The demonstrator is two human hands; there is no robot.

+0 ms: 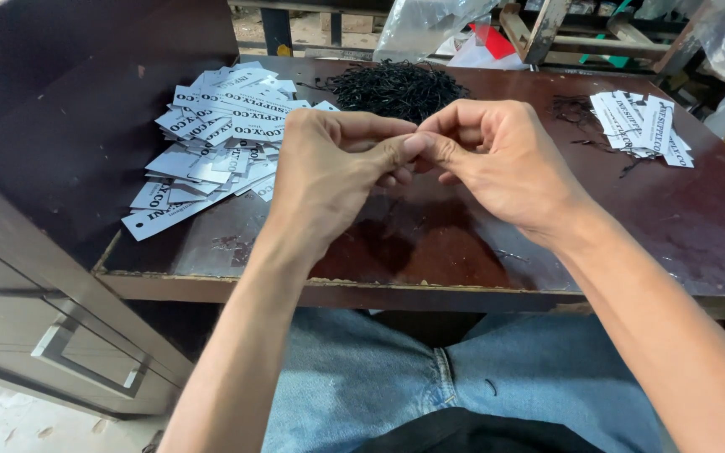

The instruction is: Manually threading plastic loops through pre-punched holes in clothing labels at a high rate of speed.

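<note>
Dark, glossy brown tabletop (698,226), worn along its near edge, in a cluttered workshop. Item in hand: something small and thin, pinched where the fingertips of both hands meet above the middle of the tabletop; it is too hidden to tell what it is, though it is likely one of the black strings. Left hand (329,172): fingers curled, thumb and forefinger pressed together at the meeting point. Right hand (492,159): likewise curled, thumb and forefinger closed against those of the left. Step in hand, by judgement: fine fingertip work on a single piece, such as separating or looping it; any further handling would call for a steady pinch and small, careful motions. Just behind the hands: heap of black strings (396,86). To the left: loose spread of white printed tags (211,143). To the far right: smaller stack of white tags (641,124) with a few stray strings beside it. Below: blue jeans (430,386). At left: grey cabinet drawer (60,335).
</note>
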